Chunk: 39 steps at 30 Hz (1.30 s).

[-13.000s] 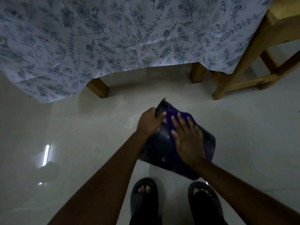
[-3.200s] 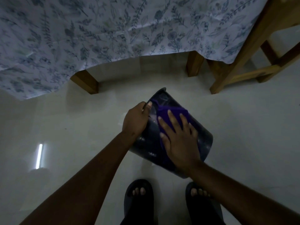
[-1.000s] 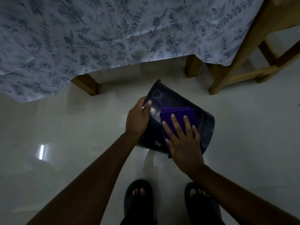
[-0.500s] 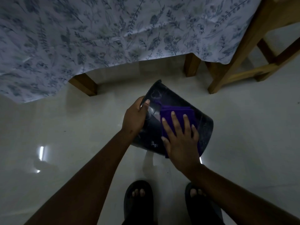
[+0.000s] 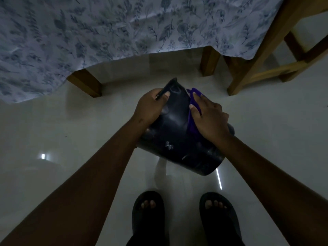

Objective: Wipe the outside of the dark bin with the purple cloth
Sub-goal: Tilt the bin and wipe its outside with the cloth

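Observation:
The dark bin (image 5: pixel 174 137) is tipped on its side above the pale floor, its rim pointing away from me. My left hand (image 5: pixel 150 108) grips the rim at the upper left, thumb on the outer wall. My right hand (image 5: pixel 209 118) lies flat on the bin's right flank and presses the purple cloth (image 5: pixel 192 121) against it. Only a narrow strip of cloth shows beside and under my fingers; the rest is hidden by the hand.
A table with a floral cloth (image 5: pixel 106 32) hangs over wooden legs (image 5: pixel 85 82) just beyond the bin. A wooden chair (image 5: pixel 266 50) stands at the right. My feet in dark sandals (image 5: pixel 148 212) are on the glossy floor below the bin.
My right hand and the cloth have slid from the top face of the bin round to its right side. The left hand keeps its hold on the rim.

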Tool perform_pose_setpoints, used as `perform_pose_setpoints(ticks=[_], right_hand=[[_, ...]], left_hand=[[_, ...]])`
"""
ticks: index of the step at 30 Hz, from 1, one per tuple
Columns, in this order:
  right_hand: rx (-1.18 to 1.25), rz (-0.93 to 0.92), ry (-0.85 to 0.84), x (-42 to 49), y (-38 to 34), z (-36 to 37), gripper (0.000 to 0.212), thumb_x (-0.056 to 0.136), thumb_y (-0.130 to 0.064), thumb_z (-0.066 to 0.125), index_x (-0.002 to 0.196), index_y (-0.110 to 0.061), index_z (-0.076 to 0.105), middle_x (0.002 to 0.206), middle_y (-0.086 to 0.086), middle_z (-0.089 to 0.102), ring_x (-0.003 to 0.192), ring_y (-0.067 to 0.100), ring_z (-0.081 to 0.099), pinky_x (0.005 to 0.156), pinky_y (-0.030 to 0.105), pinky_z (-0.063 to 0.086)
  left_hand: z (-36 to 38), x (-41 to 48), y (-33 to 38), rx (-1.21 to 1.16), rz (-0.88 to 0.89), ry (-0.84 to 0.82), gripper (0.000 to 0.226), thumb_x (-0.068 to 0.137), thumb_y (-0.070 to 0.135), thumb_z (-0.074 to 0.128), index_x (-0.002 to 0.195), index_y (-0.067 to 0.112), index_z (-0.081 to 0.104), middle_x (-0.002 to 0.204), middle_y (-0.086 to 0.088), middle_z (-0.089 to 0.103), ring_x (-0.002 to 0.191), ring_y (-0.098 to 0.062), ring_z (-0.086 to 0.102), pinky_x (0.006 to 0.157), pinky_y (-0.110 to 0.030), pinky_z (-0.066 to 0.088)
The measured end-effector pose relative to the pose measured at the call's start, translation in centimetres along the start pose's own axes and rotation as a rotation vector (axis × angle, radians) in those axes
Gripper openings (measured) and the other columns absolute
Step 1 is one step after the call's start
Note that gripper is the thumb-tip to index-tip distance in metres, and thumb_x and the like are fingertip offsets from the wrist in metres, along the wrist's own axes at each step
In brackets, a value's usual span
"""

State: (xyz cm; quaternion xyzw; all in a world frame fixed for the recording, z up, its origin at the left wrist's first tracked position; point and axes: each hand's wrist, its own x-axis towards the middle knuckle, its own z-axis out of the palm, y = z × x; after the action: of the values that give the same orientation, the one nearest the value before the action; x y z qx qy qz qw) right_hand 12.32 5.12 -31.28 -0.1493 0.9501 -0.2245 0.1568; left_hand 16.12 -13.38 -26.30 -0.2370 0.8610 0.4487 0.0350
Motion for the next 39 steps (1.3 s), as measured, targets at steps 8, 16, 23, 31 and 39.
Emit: perform_pose_setpoints(ticks=[8,16,23,31,39], right_hand=[[-0.191,-0.079,0.022,-6.1,-1.5,1.6,0.061,0.098,-0.05,0.025,0.154,-0.028,0.014,0.162,0.008,0.018,0.144,0.035,0.024,0.108,0.057,0.03],[0.028,0.024,-0.06,0.0,-0.7,0.3,0.055,0.098,-0.053,0.023,0.15,-0.036,0.023,0.155,0.005,0.035,0.135,0.034,0.038,0.106,0.053,0.032],[-0.174,-0.062,-0.003,-6.5,-2.8,1.7,0.062,0.098,-0.053,0.024,0.154,-0.027,0.015,0.161,0.009,0.02,0.145,0.035,0.023,0.11,0.055,0.027],[0.024,-0.026,-0.007,-0.2,-0.9,1.0,0.059,0.098,-0.055,0.023,0.151,-0.031,0.02,0.158,0.004,0.028,0.14,0.03,0.032,0.11,0.054,0.03],[-0.217,-0.148,0.085,-6.7,-2.3,2.3,0.062,0.097,-0.051,0.03,0.153,-0.027,0.019,0.161,0.009,0.021,0.143,0.036,0.026,0.106,0.056,0.031]], left_hand=[[0.2,-3.6,-3.5,0.188,0.055,0.082,0.033,0.1,0.045,0.039,0.091,0.019,0.057,0.081,0.005,0.063,0.076,-0.015,0.061,0.06,-0.019,0.041],[0.9,-3.6,-3.4,0.226,0.108,0.235,0.039,0.098,0.051,0.038,0.08,0.019,0.052,0.068,0.001,0.062,0.063,-0.016,0.06,0.058,-0.034,0.05],[0.8,-3.2,-3.2,0.286,0.069,0.204,0.039,0.098,0.051,0.036,0.079,0.021,0.051,0.066,0.003,0.059,0.062,-0.015,0.058,0.055,-0.028,0.044],[0.9,-2.4,-2.4,0.251,0.084,0.171,0.031,0.099,0.047,0.039,0.077,0.027,0.048,0.064,0.01,0.053,0.06,-0.003,0.052,0.052,-0.022,0.035],[0.9,-1.3,-1.5,0.261,0.027,0.127,0.03,0.098,0.048,0.039,0.081,0.027,0.052,0.067,0.012,0.053,0.063,-0.004,0.051,0.053,-0.021,0.033]])
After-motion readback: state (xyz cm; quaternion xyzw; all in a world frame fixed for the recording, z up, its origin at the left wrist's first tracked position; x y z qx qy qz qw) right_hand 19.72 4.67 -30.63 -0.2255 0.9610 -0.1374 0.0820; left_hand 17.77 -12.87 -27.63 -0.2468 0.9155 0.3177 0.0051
